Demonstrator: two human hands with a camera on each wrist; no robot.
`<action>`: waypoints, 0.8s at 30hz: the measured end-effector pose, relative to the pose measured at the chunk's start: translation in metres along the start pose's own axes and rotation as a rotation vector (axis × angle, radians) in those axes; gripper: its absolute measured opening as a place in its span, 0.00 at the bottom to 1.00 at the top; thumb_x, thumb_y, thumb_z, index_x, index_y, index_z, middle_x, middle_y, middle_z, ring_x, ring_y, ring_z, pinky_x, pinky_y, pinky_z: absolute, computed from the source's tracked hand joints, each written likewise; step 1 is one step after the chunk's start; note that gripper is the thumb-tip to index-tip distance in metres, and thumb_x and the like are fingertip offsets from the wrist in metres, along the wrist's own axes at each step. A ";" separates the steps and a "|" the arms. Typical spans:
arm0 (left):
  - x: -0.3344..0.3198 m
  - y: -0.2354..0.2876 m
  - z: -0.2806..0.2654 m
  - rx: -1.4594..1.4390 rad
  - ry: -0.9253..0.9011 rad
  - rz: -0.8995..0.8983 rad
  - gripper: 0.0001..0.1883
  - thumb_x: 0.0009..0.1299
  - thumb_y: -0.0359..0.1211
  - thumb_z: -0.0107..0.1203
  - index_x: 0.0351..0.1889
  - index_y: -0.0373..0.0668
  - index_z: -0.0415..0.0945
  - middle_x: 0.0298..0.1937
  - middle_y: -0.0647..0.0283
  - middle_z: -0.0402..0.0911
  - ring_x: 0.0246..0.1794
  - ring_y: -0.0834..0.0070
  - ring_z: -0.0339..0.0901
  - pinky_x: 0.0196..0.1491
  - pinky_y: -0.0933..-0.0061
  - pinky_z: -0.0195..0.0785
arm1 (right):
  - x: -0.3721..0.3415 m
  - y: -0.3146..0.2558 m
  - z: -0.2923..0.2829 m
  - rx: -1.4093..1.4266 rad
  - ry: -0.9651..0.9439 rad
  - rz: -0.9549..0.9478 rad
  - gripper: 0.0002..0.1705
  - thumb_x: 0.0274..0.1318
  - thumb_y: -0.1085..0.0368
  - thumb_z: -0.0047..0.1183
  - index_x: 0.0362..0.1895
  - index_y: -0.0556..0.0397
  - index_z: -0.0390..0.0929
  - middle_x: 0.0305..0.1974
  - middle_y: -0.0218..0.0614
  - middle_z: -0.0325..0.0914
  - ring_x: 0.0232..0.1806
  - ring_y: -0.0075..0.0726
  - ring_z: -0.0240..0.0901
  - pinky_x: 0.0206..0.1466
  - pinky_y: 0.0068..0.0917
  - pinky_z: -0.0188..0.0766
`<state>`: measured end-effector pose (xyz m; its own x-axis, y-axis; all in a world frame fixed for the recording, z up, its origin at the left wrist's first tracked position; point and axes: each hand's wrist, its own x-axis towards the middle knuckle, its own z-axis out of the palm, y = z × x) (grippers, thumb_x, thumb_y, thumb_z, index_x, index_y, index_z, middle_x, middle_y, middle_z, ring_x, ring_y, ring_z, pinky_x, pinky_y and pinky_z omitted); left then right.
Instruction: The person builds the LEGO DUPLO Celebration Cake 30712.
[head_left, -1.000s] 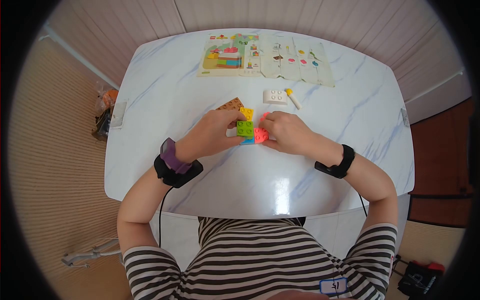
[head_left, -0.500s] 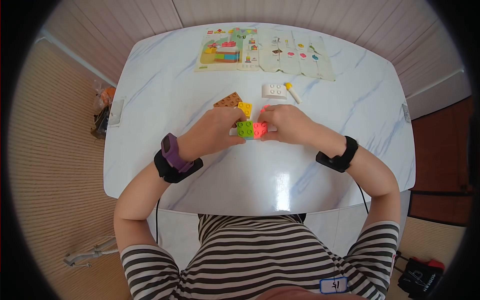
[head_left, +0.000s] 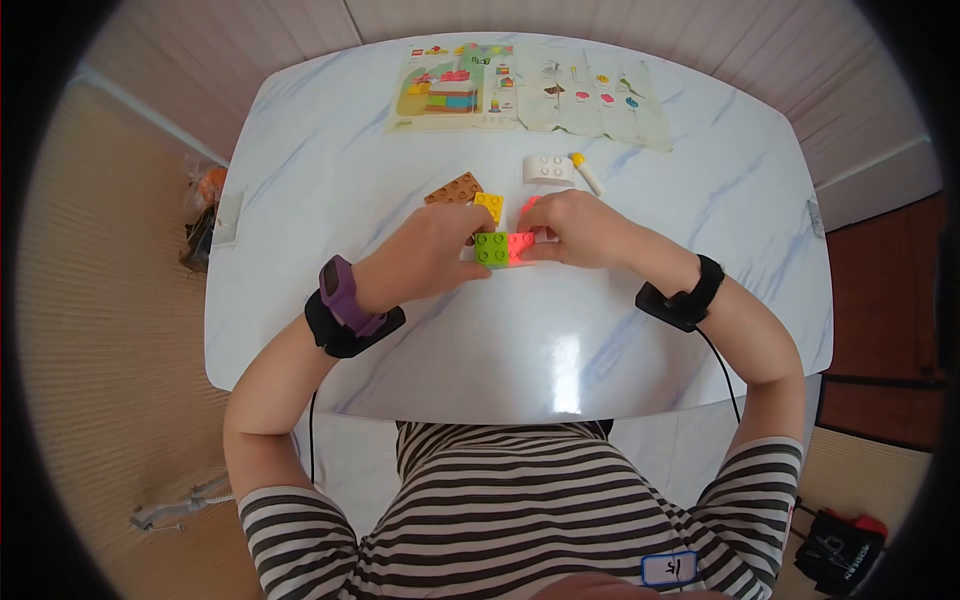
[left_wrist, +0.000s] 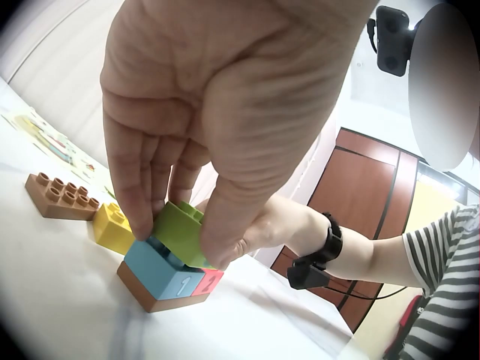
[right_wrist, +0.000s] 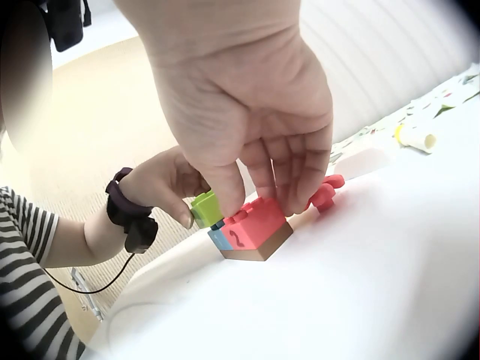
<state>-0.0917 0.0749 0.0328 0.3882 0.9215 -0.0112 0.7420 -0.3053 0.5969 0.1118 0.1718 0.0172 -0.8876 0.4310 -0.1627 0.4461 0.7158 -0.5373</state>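
Since a second ago, the green brick (head_left: 491, 249) has come into line with the pink brick (right_wrist: 255, 229), and from above it now covers the blue brick (left_wrist: 154, 268) that showed below it then. It sits tilted over the blue brick's studs, with a gap visible between the two in the left wrist view. The person's left hand (head_left: 425, 250) holds it, thumb on one side and fingers on the other, in a narrow pinch. The right hand (head_left: 583, 232) grips the pink brick in the same way, thumb on the near side and fingers behind. Blue and pink stand side by side on a brown base (left_wrist: 157, 297), marked 1 and 2 on their faces.

Just beyond this stack lies a yellow brick (head_left: 489, 206), and close beside that a long brown brick (head_left: 453, 188) at a slant. On the other side, a red rounded piece (right_wrist: 325, 195) is partly hidden by the right hand in the head view. Farther out are a white brick (head_left: 548, 170) and, next to it, a white candle (head_left: 590, 176) with a yellow tip. Near the far edge of the marbled table (head_left: 440, 370) a creased picture sheet (head_left: 590, 118) is spread out.
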 end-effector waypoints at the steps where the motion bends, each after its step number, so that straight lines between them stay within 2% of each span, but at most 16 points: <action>1: 0.001 0.000 0.000 0.000 -0.007 -0.009 0.19 0.51 0.31 0.67 0.38 0.36 0.73 0.34 0.54 0.79 0.37 0.59 0.78 0.42 0.64 0.69 | 0.001 0.001 0.000 -0.003 0.000 -0.004 0.14 0.47 0.59 0.61 0.36 0.54 0.81 0.30 0.40 0.80 0.36 0.44 0.77 0.41 0.36 0.72; 5: 0.002 -0.002 0.002 -0.001 0.026 0.014 0.19 0.51 0.29 0.68 0.39 0.35 0.73 0.33 0.55 0.79 0.32 0.64 0.77 0.38 0.69 0.71 | 0.002 0.004 0.002 -0.015 -0.003 -0.012 0.13 0.48 0.61 0.60 0.37 0.54 0.81 0.30 0.40 0.81 0.35 0.44 0.77 0.41 0.35 0.72; 8: 0.002 -0.002 0.002 0.008 0.027 0.019 0.19 0.51 0.29 0.67 0.38 0.34 0.73 0.33 0.54 0.79 0.32 0.64 0.77 0.38 0.70 0.71 | 0.002 0.003 0.001 -0.014 -0.008 -0.004 0.13 0.48 0.61 0.60 0.37 0.54 0.81 0.30 0.40 0.81 0.35 0.44 0.77 0.41 0.35 0.72; 11: 0.002 -0.002 0.003 -0.014 0.014 -0.003 0.19 0.51 0.31 0.67 0.38 0.36 0.73 0.34 0.54 0.79 0.37 0.59 0.77 0.42 0.64 0.69 | 0.002 0.001 0.000 -0.012 -0.010 0.000 0.12 0.48 0.61 0.60 0.37 0.55 0.81 0.31 0.40 0.81 0.35 0.44 0.77 0.41 0.35 0.72; 24: 0.002 -0.002 0.007 0.046 0.059 0.025 0.16 0.52 0.29 0.63 0.37 0.35 0.71 0.32 0.54 0.77 0.35 0.58 0.76 0.38 0.62 0.69 | 0.000 0.001 0.000 -0.002 -0.004 0.002 0.13 0.48 0.61 0.60 0.37 0.54 0.81 0.31 0.41 0.81 0.36 0.44 0.77 0.42 0.36 0.72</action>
<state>-0.0883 0.0758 0.0255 0.3753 0.9255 0.0512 0.7570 -0.3379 0.5592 0.1121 0.1724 0.0172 -0.8869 0.4305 -0.1673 0.4484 0.7157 -0.5354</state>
